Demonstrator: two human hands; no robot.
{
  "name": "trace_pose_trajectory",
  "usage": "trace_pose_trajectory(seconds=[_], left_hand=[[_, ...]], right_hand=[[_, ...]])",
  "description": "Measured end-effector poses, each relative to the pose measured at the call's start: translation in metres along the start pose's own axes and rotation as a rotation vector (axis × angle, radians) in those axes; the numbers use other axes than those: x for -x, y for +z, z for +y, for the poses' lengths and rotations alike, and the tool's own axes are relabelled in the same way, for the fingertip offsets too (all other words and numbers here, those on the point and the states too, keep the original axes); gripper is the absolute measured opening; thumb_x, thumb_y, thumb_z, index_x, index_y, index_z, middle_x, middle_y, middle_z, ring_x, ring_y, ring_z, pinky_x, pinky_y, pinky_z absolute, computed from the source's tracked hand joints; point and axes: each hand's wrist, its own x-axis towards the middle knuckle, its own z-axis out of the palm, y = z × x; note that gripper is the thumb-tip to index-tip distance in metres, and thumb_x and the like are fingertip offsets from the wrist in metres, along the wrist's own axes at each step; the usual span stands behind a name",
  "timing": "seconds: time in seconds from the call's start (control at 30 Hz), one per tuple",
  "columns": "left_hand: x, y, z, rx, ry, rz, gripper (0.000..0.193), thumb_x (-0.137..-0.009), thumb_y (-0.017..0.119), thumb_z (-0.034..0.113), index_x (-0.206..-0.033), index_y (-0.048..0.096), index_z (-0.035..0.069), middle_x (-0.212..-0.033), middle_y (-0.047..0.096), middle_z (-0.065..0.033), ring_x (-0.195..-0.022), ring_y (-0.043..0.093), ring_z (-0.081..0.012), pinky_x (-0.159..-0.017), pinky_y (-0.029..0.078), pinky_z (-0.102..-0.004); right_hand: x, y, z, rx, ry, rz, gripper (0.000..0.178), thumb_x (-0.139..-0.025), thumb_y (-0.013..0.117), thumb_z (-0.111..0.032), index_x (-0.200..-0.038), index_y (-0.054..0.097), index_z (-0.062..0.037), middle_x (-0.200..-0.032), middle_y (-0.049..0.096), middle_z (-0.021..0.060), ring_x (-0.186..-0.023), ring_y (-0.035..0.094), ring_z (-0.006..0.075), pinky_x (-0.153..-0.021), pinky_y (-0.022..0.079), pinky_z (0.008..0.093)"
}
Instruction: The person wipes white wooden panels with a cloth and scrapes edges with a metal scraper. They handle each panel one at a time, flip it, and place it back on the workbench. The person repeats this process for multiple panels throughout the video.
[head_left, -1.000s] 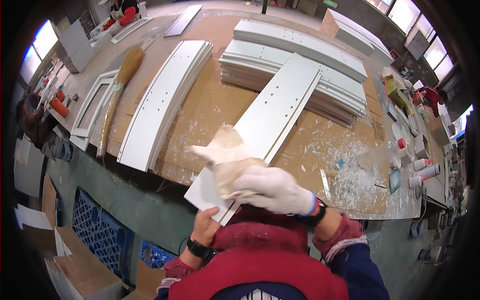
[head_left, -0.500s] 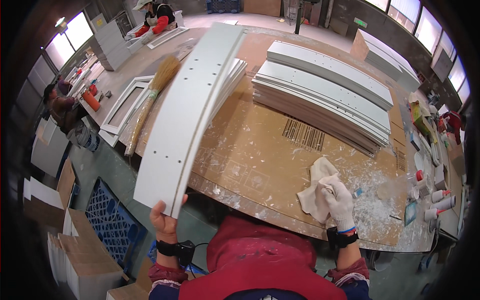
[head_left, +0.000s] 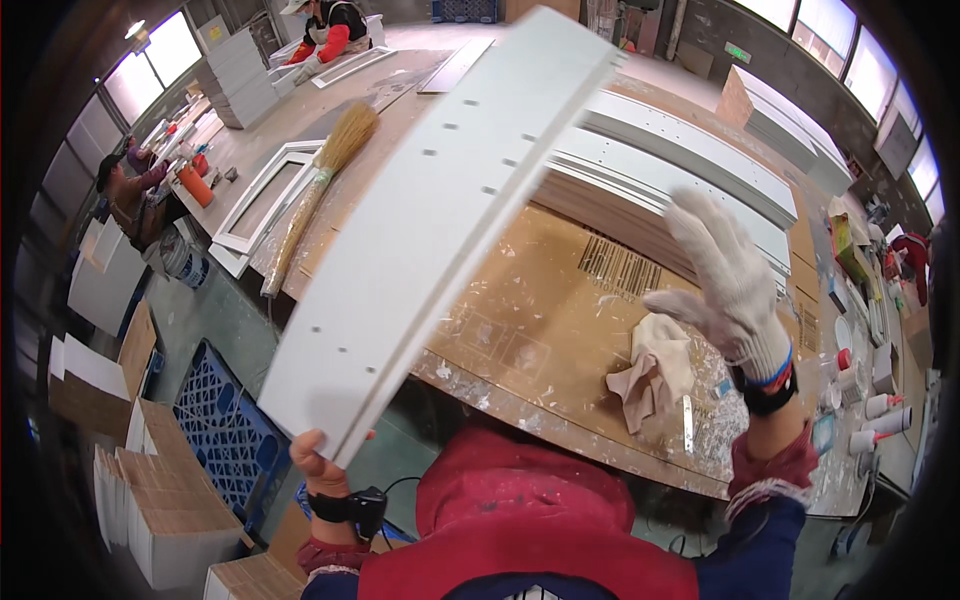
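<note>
A long white board (head_left: pixel 430 210) with rows of small holes and a groove along one edge slants up in front of me. My bare left hand (head_left: pixel 318 462) is closed round its near end. The far end reaches over the stacked white boards (head_left: pixel 690 150) and hides some of them. My right hand (head_left: pixel 728 285), in a white knitted glove, is raised over the right of the table with its fingers apart and nothing in them. Below it a crumpled cream cloth (head_left: pixel 660 365) lies on the cardboard (head_left: pixel 530 275), beside a slim white-and-metal tool (head_left: pixel 688 425).
A straw brush (head_left: pixel 325 190) and white frames (head_left: pixel 262 205) lie at the table's left. Bottles (head_left: pixel 885 405) and a red-topped container stand at the right edge. Blue pallets (head_left: pixel 225 430) and stacked panels (head_left: pixel 160 490) are on the floor at left. Co-workers sit further off.
My right hand has let go of the cloth, opened and risen up and away from the table. The board's far end has come up and swung right, while my left hand keeps its hold.
</note>
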Motion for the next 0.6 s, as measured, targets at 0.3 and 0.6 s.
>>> trace_pose_trajectory(seconds=[0.3, 0.6], left_hand=[[0.003, 0.039, -0.069, -0.243, -0.306, -0.151, 0.069, -0.061, 0.065, -0.001, -0.128, 0.044, -0.001, -0.12, 0.055, -0.0157, -0.112, 0.054, -0.0303, -0.098, 0.041, -0.0397], [-0.038, 0.046, -0.017, -0.328, 0.041, -0.339, 0.065, -0.069, 0.063, 0.012, -0.129, 0.041, -0.002, -0.122, 0.054, -0.014, -0.109, 0.054, -0.0283, -0.091, 0.045, -0.0401]], right_hand=[[-0.084, -0.015, 0.003, -0.053, 0.183, -1.042, 0.1, -0.045, 0.085, -0.053, -0.121, 0.044, -0.0019, -0.103, 0.062, 0.0191, -0.096, 0.06, 0.0322, -0.086, 0.05, 0.0377], [-0.027, -0.011, 0.02, -0.67, 0.323, -0.852, 0.042, -0.061, 0.082, -0.029, -0.091, 0.063, -0.0059, -0.076, 0.062, 0.0074, -0.071, 0.062, 0.0181, -0.062, 0.048, 0.0314]])
